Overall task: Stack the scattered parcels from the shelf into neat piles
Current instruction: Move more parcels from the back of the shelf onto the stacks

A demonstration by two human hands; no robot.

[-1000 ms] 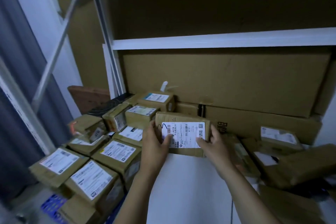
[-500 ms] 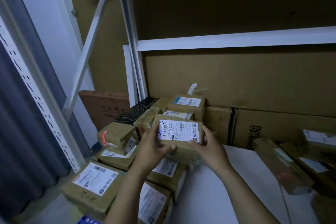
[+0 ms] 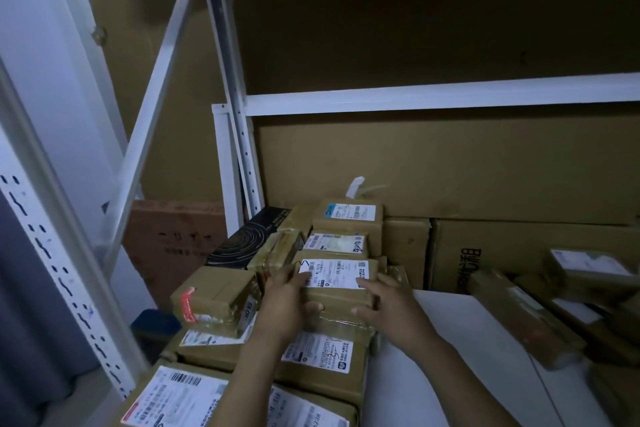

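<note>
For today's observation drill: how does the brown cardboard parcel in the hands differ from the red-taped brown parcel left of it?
Held brown cardboard parcel: white label on top, gripped by left hand and right hand. Red-taped brown parcel: top unlabelled, no hand on it. Both are brown cardboard.

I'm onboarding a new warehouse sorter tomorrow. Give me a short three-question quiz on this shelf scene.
1. True or false: the left hand and right hand both hold the same labelled parcel.
2. The black box lies: A) behind and left of that parcel; B) right of it; C) in a hand.
3. Fill in: the taped parcel left of the left hand bears ___ tape.
Key: 1 true; 2 A; 3 red.
</note>
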